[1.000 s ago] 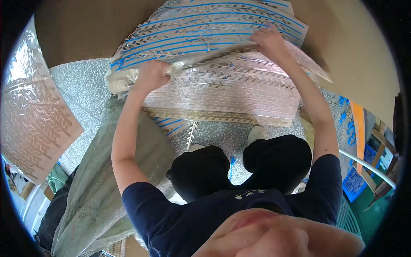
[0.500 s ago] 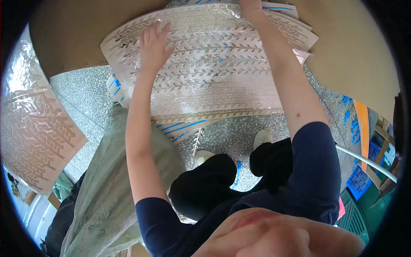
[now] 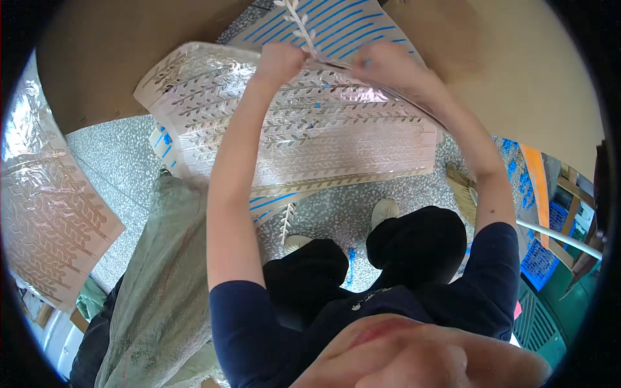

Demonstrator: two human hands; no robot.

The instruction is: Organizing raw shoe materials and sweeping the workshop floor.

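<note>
A pale pink sheet point(image 3: 362, 152) with rows of leaf-shaped cut-outs, under glossy clear film, lies across a surface in front of me. My left hand point(image 3: 281, 63) is closed at its far edge, which is lifted and bent. My right hand point(image 3: 391, 66), slightly blurred, is closed on the same edge further right; its fingertips are partly hidden. A whitish leafy strip point(image 3: 297, 22) extends away from beside my left hand. Beyond the raised edge shows a board with blue stripes point(image 3: 349, 24).
Brown cardboard point(image 3: 517, 71) spreads on both sides. Another film-covered leaf sheet point(image 3: 55, 213) hangs at left, near a grey-green cloth point(image 3: 162, 278). Below are a speckled floor point(image 3: 330, 223), a loose leafy strip point(image 3: 286, 223) and a brush point(image 3: 460, 191). Blue crates point(image 3: 543, 262) stand at right.
My left hand has moved right from lying open on the sheet and closed at its far edge. My right hand has come nearer. The far edge is now lifted, uncovering the blue-striped board.
</note>
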